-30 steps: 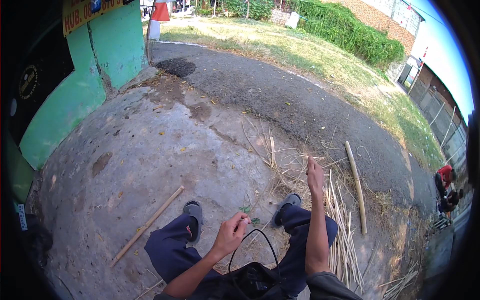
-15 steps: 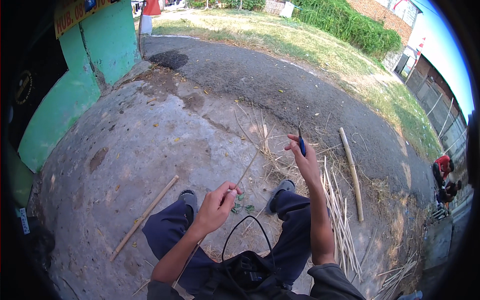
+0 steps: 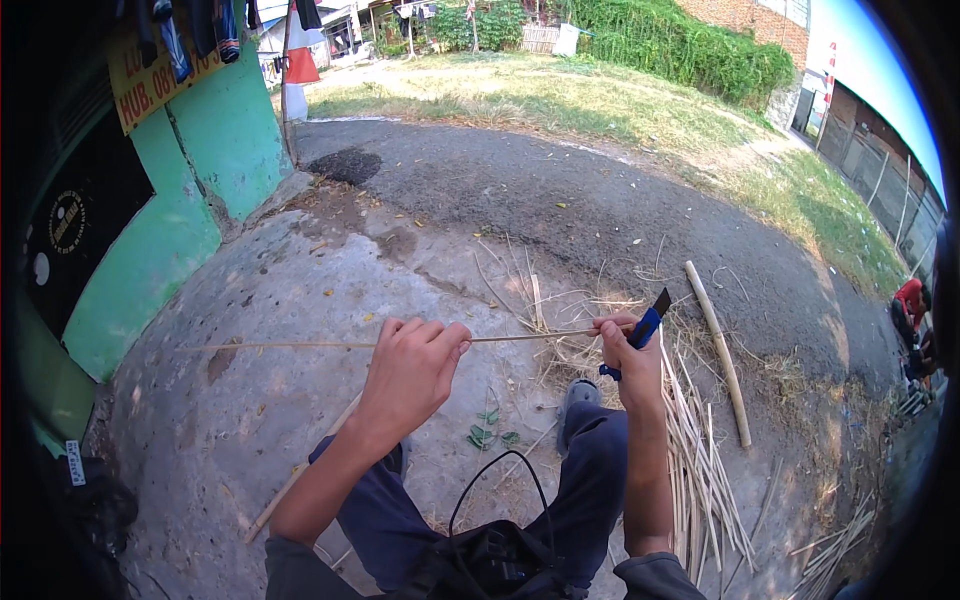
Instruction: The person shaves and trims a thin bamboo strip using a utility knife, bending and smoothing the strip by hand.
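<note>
A long thin bamboo strip (image 3: 530, 337) lies level across the view in front of me. My left hand (image 3: 412, 372) is closed around it, and its free end reaches far out to the left. At the strip's right end is my right hand (image 3: 632, 362), its fingers pinching the tip. That same hand also holds a blue utility knife (image 3: 646, 328), its dark blade pointing up and away from me. The knife's blade stands apart from the strip.
A pile of split bamboo strips (image 3: 695, 470) lies right of my feet, beside a thick bamboo pole (image 3: 718, 352). Another pole (image 3: 300, 478) rests left of my legs. Shavings (image 3: 575, 350) litter the ground ahead. Someone in red (image 3: 908, 308) is at the far right.
The strip has swung from slanting away from me to lying crosswise. My left hand has risen; my right hand has come down to the strip's end, knife still in it.
</note>
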Tool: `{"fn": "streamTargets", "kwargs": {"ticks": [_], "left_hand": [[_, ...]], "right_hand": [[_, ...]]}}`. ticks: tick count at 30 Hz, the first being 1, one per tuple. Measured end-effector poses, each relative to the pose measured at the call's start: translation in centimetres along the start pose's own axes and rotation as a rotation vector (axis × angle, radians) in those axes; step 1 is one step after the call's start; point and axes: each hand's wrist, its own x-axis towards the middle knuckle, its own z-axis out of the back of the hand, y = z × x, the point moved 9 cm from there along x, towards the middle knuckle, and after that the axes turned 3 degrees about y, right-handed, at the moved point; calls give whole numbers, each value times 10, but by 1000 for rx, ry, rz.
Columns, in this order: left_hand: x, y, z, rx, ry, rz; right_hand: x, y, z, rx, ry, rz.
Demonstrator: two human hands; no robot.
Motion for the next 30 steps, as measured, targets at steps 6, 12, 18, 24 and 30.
{"fn": "streamTargets", "kwargs": {"ticks": [6, 12, 18, 24, 30], "left_hand": [[22, 1, 14, 120, -627, -151], [-1, 93, -102, -520, -516, 121], [-5, 148, -200, -1243, -198, 428], [-17, 151, -174, -1449, -213, 423], [-27, 145, -160, -1382, -142, 404]], "right_hand": [[-11, -96, -27, 351, -296, -223], [-21, -194, -55, 683, -308, -492], [-47, -210, -95, 641, -88, -692], [-64, -205, -135, 532, 26, -719], [-51, -169, -147, -71, 186, -475]]}}
